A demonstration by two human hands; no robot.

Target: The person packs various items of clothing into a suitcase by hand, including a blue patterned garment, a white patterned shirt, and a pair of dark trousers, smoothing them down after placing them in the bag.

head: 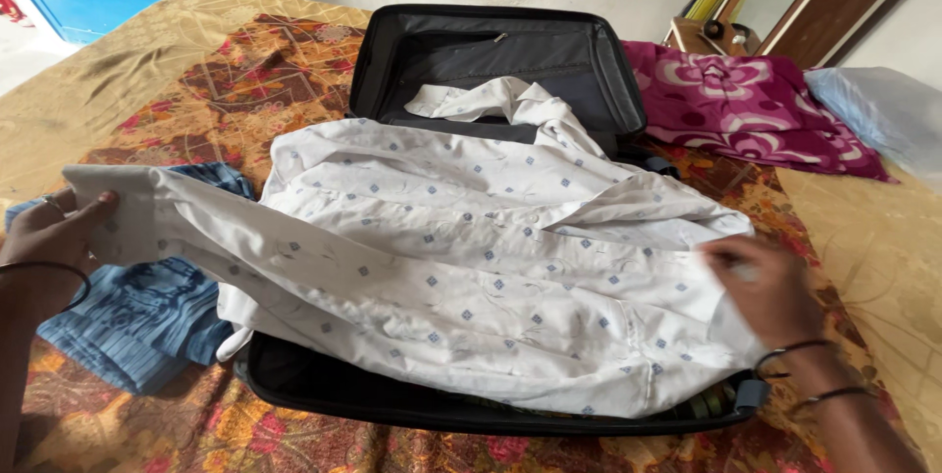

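White shirt: I see the white shirt (471, 267), dotted with small blue squares, spread wide over the open black suitcase (392, 399), so the case's base serves as its bed; one sleeve trails back toward the lid.

Left hand: my left hand (54, 228) pinches the end of the other sleeve, fingers closed on the cloth, and draws it out to the side, off the case. I judge the sleeve is pulled taut that way to keep it flat and straight.

Right hand: my right hand (760, 282) lies on the shirt's far edge, at the case's right rim. It is blurred, so I cannot tell whether the fingers grip the fabric or only press it down; either way it pins that side.

Suitcase lid: the lid (491, 51) stands propped up behind, leaving the whole base reachable.

Blue garment: a folded blue striped garment (137, 321) sits on the patterned bedspread (245, 71) just beside the case, partly under the stretched sleeve.

Magenta cloth: a floral magenta cloth (756, 110) lies to the right of the lid, well apart from both hands.
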